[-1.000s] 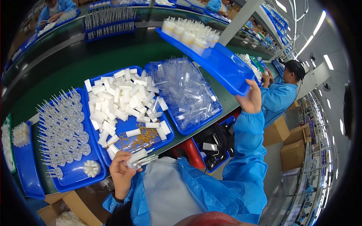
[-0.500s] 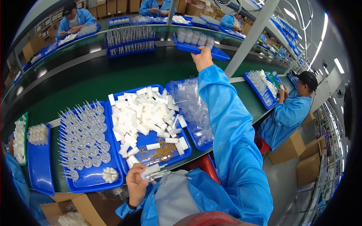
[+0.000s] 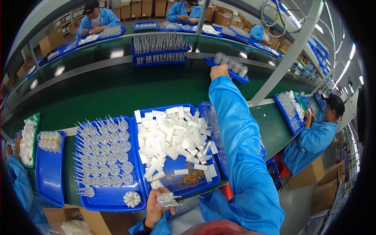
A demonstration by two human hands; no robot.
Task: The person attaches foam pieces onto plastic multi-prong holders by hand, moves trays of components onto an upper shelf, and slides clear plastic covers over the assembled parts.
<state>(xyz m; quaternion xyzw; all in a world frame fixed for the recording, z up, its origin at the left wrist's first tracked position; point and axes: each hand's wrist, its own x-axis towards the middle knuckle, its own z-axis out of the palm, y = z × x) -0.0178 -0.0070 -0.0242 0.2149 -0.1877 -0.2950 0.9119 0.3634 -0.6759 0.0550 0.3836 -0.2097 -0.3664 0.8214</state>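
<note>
My right hand (image 3: 220, 72) reaches far across the green bench and is closed on the near left edge of a blue tray (image 3: 243, 80). Whitish translucent cups (image 3: 232, 64) stand in rows in that tray. Low at the front, my left hand (image 3: 156, 207) holds a small bundle of translucent thin-stemmed pieces (image 3: 168, 199); its fingers are wrapped round them. Just beyond that hand lies a blue tray (image 3: 166, 177) with loose white blocks (image 3: 172, 133) and tan rubber bands (image 3: 192, 177). My right forearm partly covers a tray of clear plastic bags (image 3: 211, 121).
To the left, a blue tray (image 3: 105, 201) holds rows of clear stemmed pieces (image 3: 103, 152) and one white cluster (image 3: 132, 199). Stacked trays (image 3: 159, 49) stand at the back. A slanting grey post (image 3: 288, 51) rises right of my arm. A co-worker (image 3: 313, 133) sits at the right.
The whole view has shifted, so the bench sits lower and further right. My right hand and the cup tray have come somewhat nearer. The left hand keeps its stemmed pieces.
</note>
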